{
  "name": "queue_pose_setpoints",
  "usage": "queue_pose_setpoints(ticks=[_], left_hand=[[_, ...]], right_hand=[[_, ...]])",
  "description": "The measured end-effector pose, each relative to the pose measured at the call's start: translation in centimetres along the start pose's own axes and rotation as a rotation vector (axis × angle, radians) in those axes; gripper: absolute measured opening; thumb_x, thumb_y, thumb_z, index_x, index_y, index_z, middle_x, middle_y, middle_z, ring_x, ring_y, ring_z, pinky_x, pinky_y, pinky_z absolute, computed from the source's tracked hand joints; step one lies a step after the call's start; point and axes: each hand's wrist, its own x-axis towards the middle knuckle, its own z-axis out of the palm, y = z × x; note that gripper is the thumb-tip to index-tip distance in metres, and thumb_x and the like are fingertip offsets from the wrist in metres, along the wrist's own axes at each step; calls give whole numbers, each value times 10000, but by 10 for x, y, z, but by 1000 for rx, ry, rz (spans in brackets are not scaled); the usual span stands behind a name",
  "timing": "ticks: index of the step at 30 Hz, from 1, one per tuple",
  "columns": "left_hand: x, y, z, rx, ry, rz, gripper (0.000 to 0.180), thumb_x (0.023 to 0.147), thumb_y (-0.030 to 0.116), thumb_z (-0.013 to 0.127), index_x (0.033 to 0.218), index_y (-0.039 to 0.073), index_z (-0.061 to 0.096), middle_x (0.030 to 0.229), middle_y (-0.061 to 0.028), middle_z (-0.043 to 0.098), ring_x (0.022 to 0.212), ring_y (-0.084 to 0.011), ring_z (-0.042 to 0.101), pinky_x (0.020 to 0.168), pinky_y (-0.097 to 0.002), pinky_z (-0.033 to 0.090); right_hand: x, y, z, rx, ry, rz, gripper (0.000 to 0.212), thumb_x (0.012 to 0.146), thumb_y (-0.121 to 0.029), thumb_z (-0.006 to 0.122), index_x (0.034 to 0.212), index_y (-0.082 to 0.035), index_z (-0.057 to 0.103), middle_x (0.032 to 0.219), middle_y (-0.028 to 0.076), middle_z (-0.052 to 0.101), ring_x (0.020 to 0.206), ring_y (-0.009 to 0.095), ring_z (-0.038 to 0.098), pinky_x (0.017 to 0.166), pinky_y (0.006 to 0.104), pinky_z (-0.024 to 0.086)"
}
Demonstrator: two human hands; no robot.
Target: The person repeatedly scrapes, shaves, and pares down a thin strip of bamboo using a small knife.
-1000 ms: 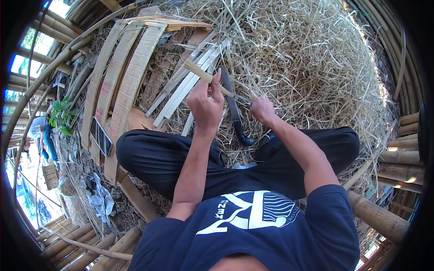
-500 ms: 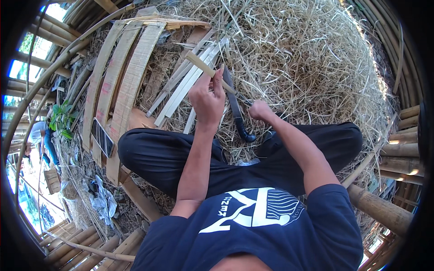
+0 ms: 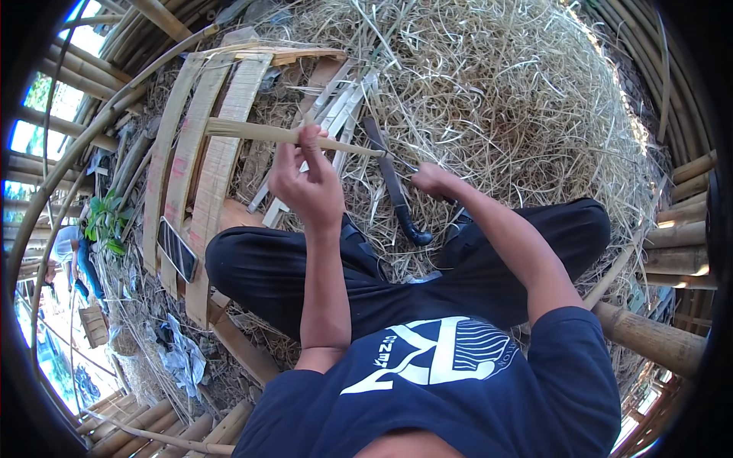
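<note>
Pinched in the raised fingers of my left hand (image 3: 307, 183) is a pale bamboo strip (image 3: 248, 130), its wide left end looking split into thin slivers. It runs nearly level to the right, narrowing toward my right hand (image 3: 433, 180). My right hand is closed around the handle of a small knife, mostly hidden by the fist; the thin dark blade (image 3: 403, 162) meets the strip's right end. Below them, between my crossed legs, a long dark machete (image 3: 397, 191) with a black curved handle lies on the shavings.
A wide heap of bamboo shavings (image 3: 519, 99) covers the ground ahead. Wooden slats (image 3: 221, 168) lie at left with a phone (image 3: 177, 249) on them. Pale split strips (image 3: 336, 114) lie beyond my left hand. Bamboo poles fence both sides; a person (image 3: 69, 252) is outside at far left.
My left hand has shifted left and slightly nearer, and the bamboo strip has swung to point left, showing its split end. My right hand has moved slightly left.
</note>
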Motion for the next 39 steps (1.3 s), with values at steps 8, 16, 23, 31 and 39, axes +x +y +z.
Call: queue_pose_setpoints(ticks=[8,16,23,31,39], left_hand=[[8,27,-45,243,220,176,175,966,103,541,910,-51,601,777,-112,650,723,-211,682,632,-290,559],[37,37,-89,-151,331,-29,376,1017,265,432,918,-85,528,855,-206,648,797,-314,685,803,-402,597],[20,31,-62,-400,81,222,302,1003,210,470,916,-67,555,823,-207,663,752,-313,694,745,-418,602],[3,44,-45,-637,-354,306,361,842,340,676,857,-18,628,845,-201,693,875,-377,690,821,-520,558],[9,18,-59,-236,-728,-284,420,915,-11,543,1329,-34,474,1219,-157,600,1025,-227,649,858,-276,526]], right_hand=[[-25,-8,-30,-230,295,-32,318,769,-190,574,931,61,683,983,282,659,933,402,655,831,426,530],[-18,54,-56,-71,628,134,320,776,-206,573,890,72,681,867,266,680,769,365,694,694,417,555],[-92,-43,-90,1216,-43,-17,546,910,-588,506,860,-46,552,515,-92,266,371,18,219,349,196,192],[-112,-67,-133,1410,78,-194,141,948,-169,577,939,-29,570,825,69,620,458,11,319,367,156,288],[-126,-36,-197,1394,288,-355,172,948,-161,577,914,7,597,782,37,579,452,15,342,390,179,297]])
